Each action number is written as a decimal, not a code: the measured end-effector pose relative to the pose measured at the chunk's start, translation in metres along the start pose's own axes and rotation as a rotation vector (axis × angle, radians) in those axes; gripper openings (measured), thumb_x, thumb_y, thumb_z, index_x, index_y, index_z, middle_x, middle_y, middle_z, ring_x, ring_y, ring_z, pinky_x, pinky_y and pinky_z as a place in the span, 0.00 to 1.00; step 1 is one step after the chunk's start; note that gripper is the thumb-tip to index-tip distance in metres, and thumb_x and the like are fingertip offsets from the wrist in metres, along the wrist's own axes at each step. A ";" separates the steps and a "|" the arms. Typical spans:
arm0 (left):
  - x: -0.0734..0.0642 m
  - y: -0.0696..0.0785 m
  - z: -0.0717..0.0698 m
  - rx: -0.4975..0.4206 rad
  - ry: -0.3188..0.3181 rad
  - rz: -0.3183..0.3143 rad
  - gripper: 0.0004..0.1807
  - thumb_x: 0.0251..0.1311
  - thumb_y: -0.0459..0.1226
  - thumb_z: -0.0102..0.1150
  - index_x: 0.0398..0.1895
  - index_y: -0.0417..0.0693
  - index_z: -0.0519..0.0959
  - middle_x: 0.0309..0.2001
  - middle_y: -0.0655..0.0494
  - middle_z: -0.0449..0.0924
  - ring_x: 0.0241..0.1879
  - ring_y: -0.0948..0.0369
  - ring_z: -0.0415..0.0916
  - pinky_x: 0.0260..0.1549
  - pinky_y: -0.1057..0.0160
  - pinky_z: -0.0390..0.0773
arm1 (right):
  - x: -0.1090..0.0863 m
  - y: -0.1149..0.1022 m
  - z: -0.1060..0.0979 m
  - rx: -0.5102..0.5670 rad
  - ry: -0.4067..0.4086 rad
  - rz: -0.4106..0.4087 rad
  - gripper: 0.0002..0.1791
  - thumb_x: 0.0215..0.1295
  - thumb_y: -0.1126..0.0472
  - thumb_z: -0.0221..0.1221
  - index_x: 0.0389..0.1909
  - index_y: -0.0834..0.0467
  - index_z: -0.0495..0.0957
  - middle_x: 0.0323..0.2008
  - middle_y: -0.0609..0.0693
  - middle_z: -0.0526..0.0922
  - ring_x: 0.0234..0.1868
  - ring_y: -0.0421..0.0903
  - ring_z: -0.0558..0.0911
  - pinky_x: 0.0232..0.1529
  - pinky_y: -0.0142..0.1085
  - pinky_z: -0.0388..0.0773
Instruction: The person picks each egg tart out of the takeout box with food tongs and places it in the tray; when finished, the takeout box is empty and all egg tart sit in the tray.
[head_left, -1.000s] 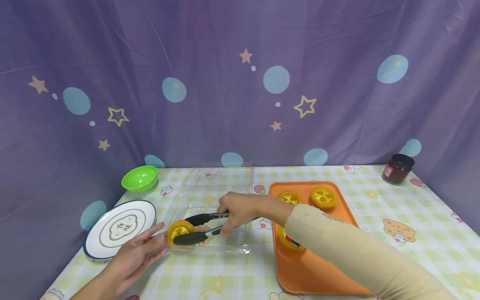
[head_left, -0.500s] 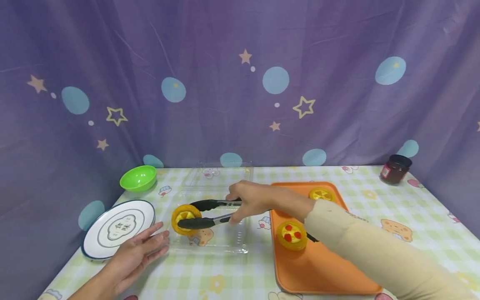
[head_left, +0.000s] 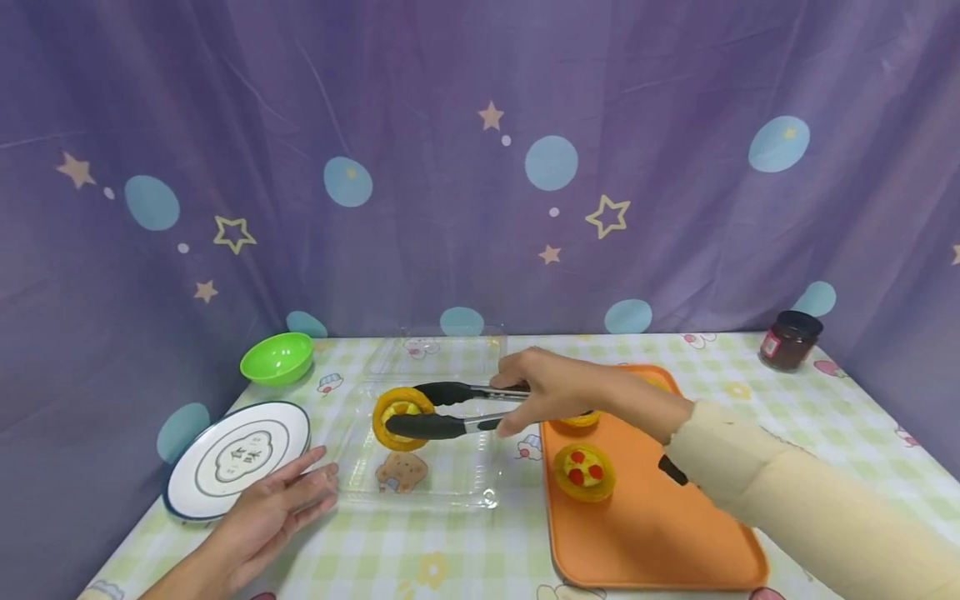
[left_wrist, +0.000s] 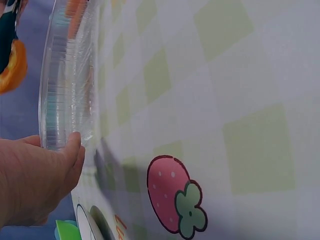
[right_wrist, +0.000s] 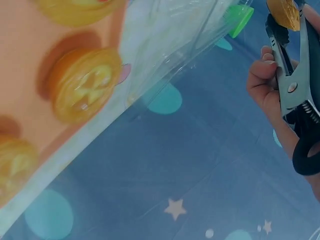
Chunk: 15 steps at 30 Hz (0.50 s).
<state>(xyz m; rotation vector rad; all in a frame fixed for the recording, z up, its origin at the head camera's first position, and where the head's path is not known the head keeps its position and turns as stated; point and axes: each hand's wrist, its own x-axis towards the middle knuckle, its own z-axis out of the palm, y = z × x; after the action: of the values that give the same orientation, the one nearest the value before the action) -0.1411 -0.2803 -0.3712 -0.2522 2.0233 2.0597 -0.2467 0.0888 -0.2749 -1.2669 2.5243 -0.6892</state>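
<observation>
My right hand (head_left: 551, 392) grips a pair of tongs (head_left: 435, 427) with black tips. Between those tips is a round golden tart (head_left: 397, 409), tilted so its yellow filling faces me, held over the clear plastic box (head_left: 420, 502). In the right wrist view the metal tongs (right_wrist: 295, 92) and part of the tart (right_wrist: 284, 12) show at the upper right. My left hand (head_left: 281, 504) lies at the box's near left corner, fingers extended. The left wrist view has those fingertips right at the wall of the box (left_wrist: 62, 85).
An orange tray (head_left: 652, 533) on the right bears a tart with red pieces (head_left: 585, 472) and others partly hidden by my right arm. The box's lid (head_left: 442, 354) lies opened backward. Around stand a white plate (head_left: 195, 467), a green bowl (head_left: 277, 360) and a dark jar (head_left: 791, 342).
My right hand has moved right and away from me, carrying the tart in the tongs from beside the left fingers to above the box. The left hand has stayed put.
</observation>
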 end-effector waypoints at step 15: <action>-0.001 0.001 0.000 -0.011 0.005 -0.002 0.36 0.71 0.35 0.49 0.75 0.37 0.44 0.73 0.33 0.47 0.55 0.68 0.72 0.60 0.60 0.74 | -0.062 0.022 -0.009 -0.024 0.095 0.049 0.34 0.53 0.43 0.68 0.58 0.56 0.78 0.57 0.55 0.76 0.58 0.55 0.74 0.55 0.48 0.77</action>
<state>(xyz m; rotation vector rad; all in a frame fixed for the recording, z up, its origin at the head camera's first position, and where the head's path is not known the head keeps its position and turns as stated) -0.1402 -0.2801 -0.3701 -0.2612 2.0149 2.0716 -0.2284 0.1526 -0.2785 -1.2033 2.6381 -0.7269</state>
